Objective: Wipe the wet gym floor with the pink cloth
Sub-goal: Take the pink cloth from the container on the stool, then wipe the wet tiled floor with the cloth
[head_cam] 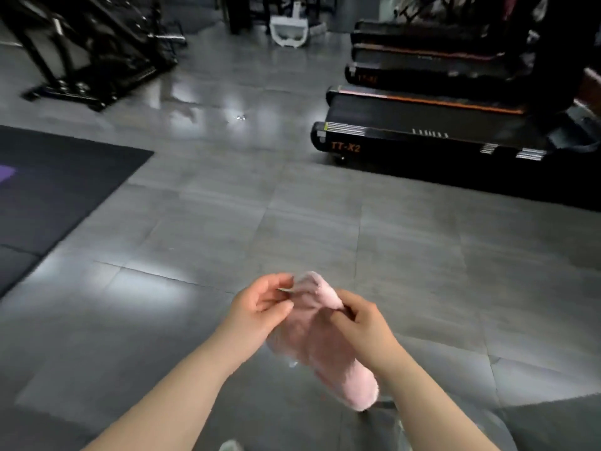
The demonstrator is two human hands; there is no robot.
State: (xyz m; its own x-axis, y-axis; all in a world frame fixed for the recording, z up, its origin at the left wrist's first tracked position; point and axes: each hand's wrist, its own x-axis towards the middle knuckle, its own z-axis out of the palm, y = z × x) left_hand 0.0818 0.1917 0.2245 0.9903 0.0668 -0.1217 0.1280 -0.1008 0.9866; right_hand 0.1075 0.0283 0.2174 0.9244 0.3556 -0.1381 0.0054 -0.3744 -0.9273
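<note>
Right up close, two bare forearms reach in from the bottom edge and meet in the middle. The left hand (260,304) has its fingers curled, thumb and fingertips closing on the upper left edge of the pink cloth (325,346). The right hand (364,320) pinches the cloth's top from the other side, fingers bent tight round the fabric. So the cloth is up in the air between both hands, bunched at the top and hanging down in a long fold toward the right forearm, clear of the floor (325,222).

Below and beyond the hands it's grey tiles. A bright glare sits on the tiles just left of the left hand.

Out to the left lies a dark mat (65,190), and a purple patch (6,174) shows at its far left edge.

On the right there's a black treadmill (422,138) with orange "TT-X2" lettering on its end, with more treadmills (422,70) lined up behind it.

Further on, mid-floor, there's a glossy, wet-looking sheen (201,102) with light bouncing off it.

At the very back a black equipment frame (81,53) stands on the left, and a white object (289,32) sits near the centre, too blurred to identify.
</note>
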